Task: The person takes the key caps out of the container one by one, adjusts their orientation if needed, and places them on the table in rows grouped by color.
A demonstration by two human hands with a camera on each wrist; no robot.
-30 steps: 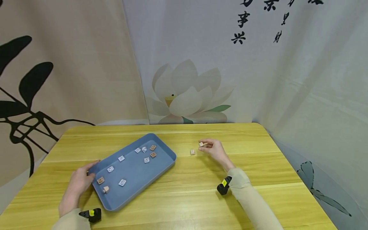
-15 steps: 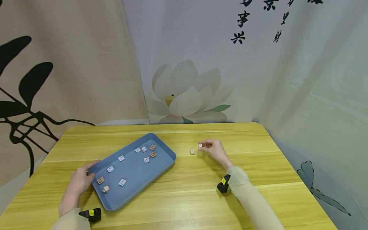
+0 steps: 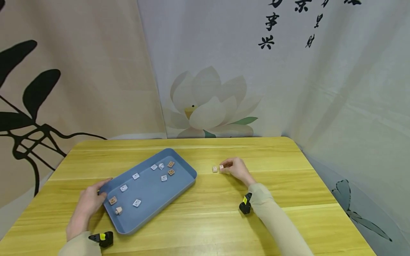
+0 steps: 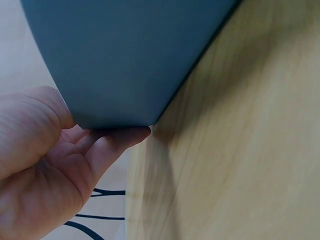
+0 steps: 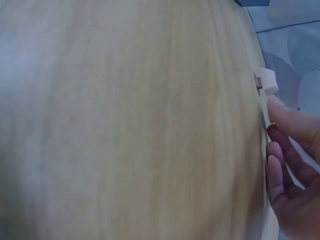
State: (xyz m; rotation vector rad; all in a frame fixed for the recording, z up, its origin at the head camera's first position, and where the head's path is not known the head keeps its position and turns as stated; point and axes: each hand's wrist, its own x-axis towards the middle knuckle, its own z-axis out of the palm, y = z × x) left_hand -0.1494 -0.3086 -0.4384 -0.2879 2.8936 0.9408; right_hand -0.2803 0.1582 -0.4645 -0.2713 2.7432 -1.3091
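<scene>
My left hand (image 3: 86,204) holds the near-left end of a blue tray (image 3: 153,193), thumb at the rim and fingers along the outside. In the left wrist view the tray's outer wall (image 4: 130,65) hides part of that hand. Between thumb and fingertips, my right hand (image 3: 237,169) pinches a small white keycap-like cube (image 3: 221,166) low over the table. Just left of it another pale cube (image 3: 215,169) stands on the wood. The right wrist view shows one white cube (image 5: 268,81) beyond the thumb; which of the two cannot be told.
Inside the tray lie several small square pieces, some white (image 3: 137,203), some brown (image 3: 112,200). The yellow wood-grain table (image 3: 205,220) spreads right and in front of the tray. A printed curtain (image 3: 208,53) hangs behind its far edge.
My right hand has come down and slightly left with its cube, now close beside the cube on the table. The left hand and tray stay in place.
</scene>
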